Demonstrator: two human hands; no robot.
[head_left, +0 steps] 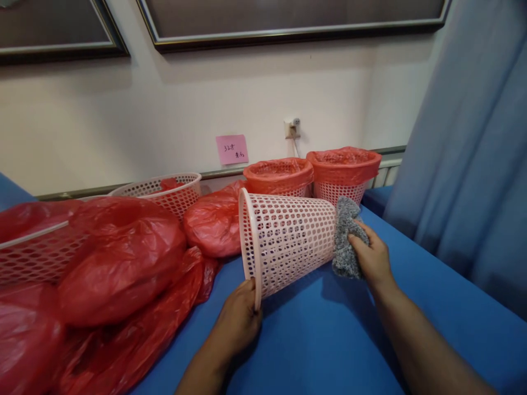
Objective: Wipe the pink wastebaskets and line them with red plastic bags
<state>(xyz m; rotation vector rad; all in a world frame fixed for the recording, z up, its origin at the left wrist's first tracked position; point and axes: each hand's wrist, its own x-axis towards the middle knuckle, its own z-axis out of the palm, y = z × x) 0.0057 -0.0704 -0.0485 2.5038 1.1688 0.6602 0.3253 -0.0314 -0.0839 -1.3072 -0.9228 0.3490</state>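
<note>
A pale pink perforated plastic basket (pixel 288 238) lies on its side on the blue table (pixel 329 340), its open mouth facing left. My left hand (pixel 239 321) grips the lower edge of its rim. My right hand (pixel 373 258) holds a grey fuzzy cloth (pixel 346 236) pressed against the basket's bottom end.
Red plastic bags (pixel 123 263) are piled at the left over other baskets (pixel 164 192). Two upright baskets lined with red bags (pixel 343 164) stand at the back against the wall. A pink note (pixel 231 149) and a socket (pixel 291 128) are on the wall. A blue curtain (pixel 473 137) hangs at right.
</note>
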